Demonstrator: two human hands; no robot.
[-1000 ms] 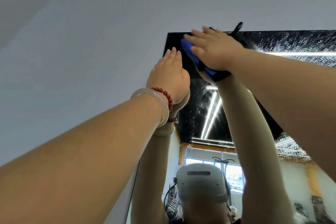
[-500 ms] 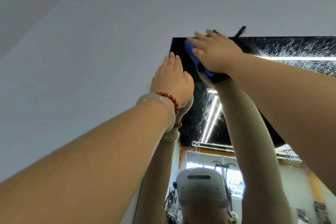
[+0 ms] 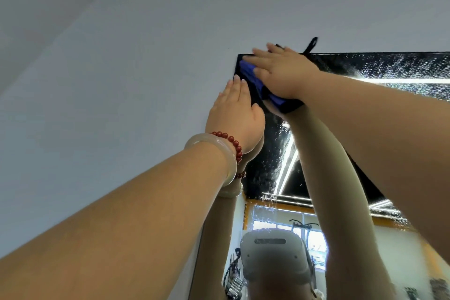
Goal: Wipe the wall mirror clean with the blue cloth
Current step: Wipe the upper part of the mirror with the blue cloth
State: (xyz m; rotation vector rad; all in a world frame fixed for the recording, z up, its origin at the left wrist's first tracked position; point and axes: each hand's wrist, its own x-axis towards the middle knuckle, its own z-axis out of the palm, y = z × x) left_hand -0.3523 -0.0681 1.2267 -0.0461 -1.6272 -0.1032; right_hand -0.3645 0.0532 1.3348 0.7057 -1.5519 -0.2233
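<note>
Right hand (image 3: 285,75) flat, fingers straight, on blue cloth (image 3: 250,77) against mirror (image 3: 266,165).

No legible text, labels, brands or numbers anywhere in view; nothing readable in the reflections either

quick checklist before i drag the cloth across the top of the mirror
1. Blue cloth pressed flat under the right hand: ok
2. Cloth starts at the top left corner of the mirror: ok
3. Left hand flat at the mirror's left edge, out of a rightward stroke: ok
4. Top strip to the right clean: not ok, droplets cover it
5. Cloth face clean enough to wipe: cannot tell, it faces the glass
</note>
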